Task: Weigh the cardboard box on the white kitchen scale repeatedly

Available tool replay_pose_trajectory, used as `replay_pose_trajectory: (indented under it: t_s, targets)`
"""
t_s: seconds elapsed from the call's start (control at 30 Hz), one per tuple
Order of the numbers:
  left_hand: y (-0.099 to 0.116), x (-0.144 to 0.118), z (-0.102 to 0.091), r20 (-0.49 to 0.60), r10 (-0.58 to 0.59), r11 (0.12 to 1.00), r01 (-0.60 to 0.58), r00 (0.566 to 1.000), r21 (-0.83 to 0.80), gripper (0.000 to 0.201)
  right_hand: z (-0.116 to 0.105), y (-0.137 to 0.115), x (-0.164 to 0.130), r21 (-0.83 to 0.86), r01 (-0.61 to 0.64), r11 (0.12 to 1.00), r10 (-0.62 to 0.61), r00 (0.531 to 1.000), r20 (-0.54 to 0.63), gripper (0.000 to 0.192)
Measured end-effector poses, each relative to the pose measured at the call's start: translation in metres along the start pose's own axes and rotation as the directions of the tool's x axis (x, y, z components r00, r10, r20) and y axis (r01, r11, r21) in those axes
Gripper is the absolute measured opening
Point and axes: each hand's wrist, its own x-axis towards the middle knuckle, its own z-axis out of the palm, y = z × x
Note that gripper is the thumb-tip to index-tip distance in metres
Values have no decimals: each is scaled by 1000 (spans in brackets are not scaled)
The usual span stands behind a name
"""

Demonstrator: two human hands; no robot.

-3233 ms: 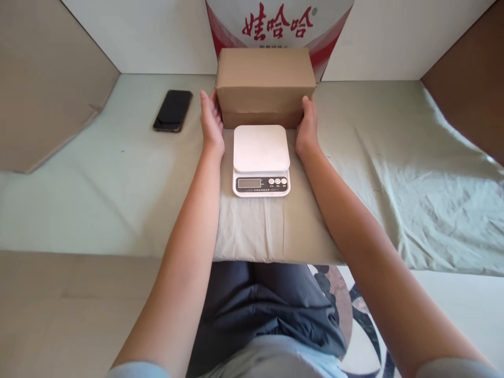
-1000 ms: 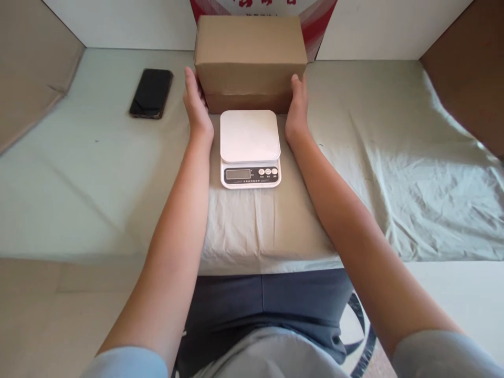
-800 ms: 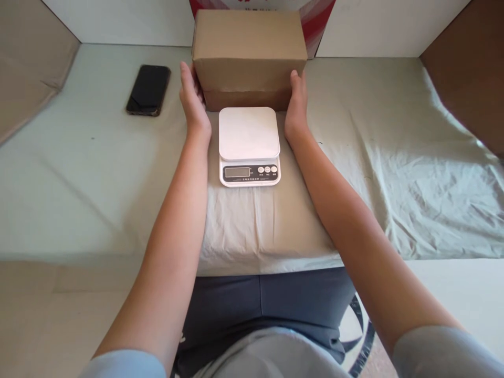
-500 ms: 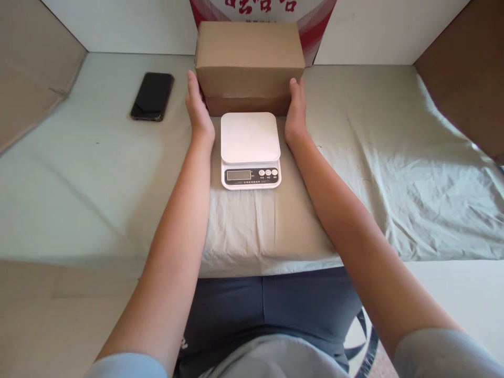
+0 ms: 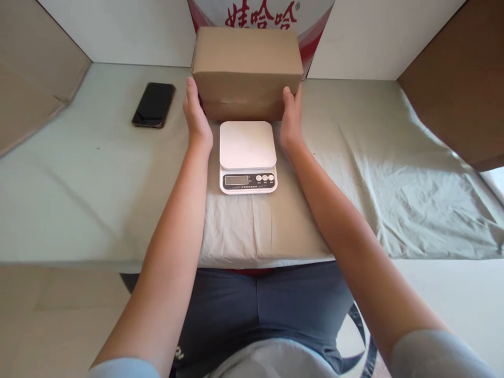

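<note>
Left hand [image 5: 196,116] lies flat against the left end of the brown cardboard box [image 5: 247,71], fingers straight, and my right hand [image 5: 292,118] presses the right end the same way, so the box is clamped between my two palms at the far side of the white scale [image 5: 248,156]. To lift it cleanly I judge I should squeeze evenly from both ends, keep it level, and clear the scale's far edge.
</note>
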Motion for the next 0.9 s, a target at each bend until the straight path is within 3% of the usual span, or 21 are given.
replay_pose_trajectory:
  t_s: [0.07, 0.13, 0.2, 0.27, 0.33, 0.47, 0.63, 0.9]
  targets:
    - [1, -2, -8, 50, 87, 996, -88, 995, 14, 62, -3, -11, -3, 31, 76, 997, -73, 994, -84, 64]
    - [0, -13, -21, 136, 241, 966, -251, 961, 57, 64, -8, -26, -16, 55, 163, 985, -156, 982, -109, 79]
    - [-4, -36, -37, 226, 419, 890, -448, 879, 90, 80, -15, -41, -41, 47, 239, 970, -234, 969, -78, 87]
    - [-9, -68, -54, 254, 536, 825, -563, 805, 44, 83, -20, -53, -72, 37, 274, 961, -272, 960, -59, 90]
    - [-15, -103, -67, 236, 557, 798, -592, 796, 114, 69, -21, -60, -102, 56, 264, 963, -261, 964, -51, 81]
    - [-24, -148, -76, 195, 621, 744, -649, 759, 159, 67, -16, -62, -133, 115, 235, 965, -231, 972, -45, 72]
    - [-32, -149, -74, 159, 672, 694, -690, 723, 204, 64, -11, -58, -137, 144, 216, 966, -203, 974, -99, 65]
    - [-36, -149, -75, 155, 599, 750, -619, 785, 233, 63, -6, -59, -145, 176, 160, 971, -130, 977, -167, 49]
